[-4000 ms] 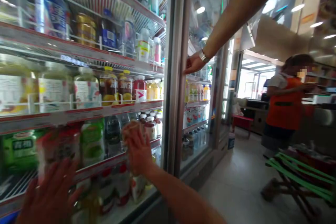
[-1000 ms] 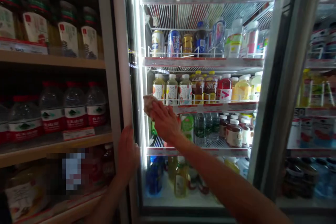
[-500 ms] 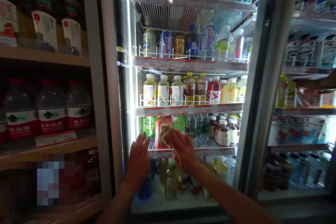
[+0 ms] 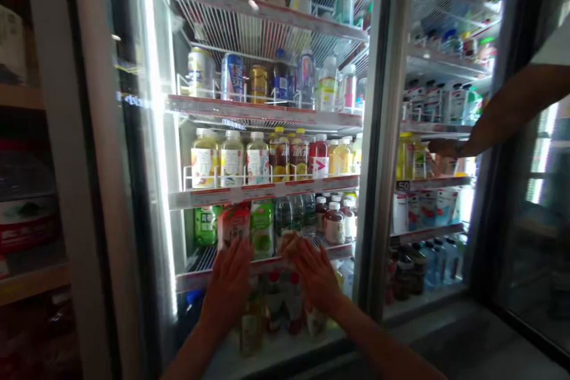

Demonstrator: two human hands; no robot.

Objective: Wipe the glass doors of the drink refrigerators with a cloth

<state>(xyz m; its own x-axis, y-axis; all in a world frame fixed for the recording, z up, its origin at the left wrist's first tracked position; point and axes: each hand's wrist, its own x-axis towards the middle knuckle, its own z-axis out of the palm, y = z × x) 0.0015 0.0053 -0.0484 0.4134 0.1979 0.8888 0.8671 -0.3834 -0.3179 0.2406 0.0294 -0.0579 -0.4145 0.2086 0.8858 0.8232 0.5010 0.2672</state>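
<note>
My left hand [image 4: 229,285] lies flat and open on the glass door [image 4: 146,148] of a lit drinks fridge, at the height of the lower shelf. Just to its right, my right hand [image 4: 317,276] presses a crumpled light cloth [image 4: 287,242] against the same glass; the cloth sticks out above my fingertips. Behind the glass near my hands stand a red carton [image 4: 233,224] and a green bottle [image 4: 262,228].
A grey door post [image 4: 378,130] divides this door from the neighbouring one. Another person's arm [image 4: 507,108] comes in from the right, its hand [image 4: 439,148] at the neighbouring fridge's shelf. Wooden shelves with water bottles [image 4: 27,214] stand at the left.
My right hand with the cloth has dropped from the middle shelf's height to the lower shelf. My left hand has left the door's edge and lies on the glass. The view has swung right.
</note>
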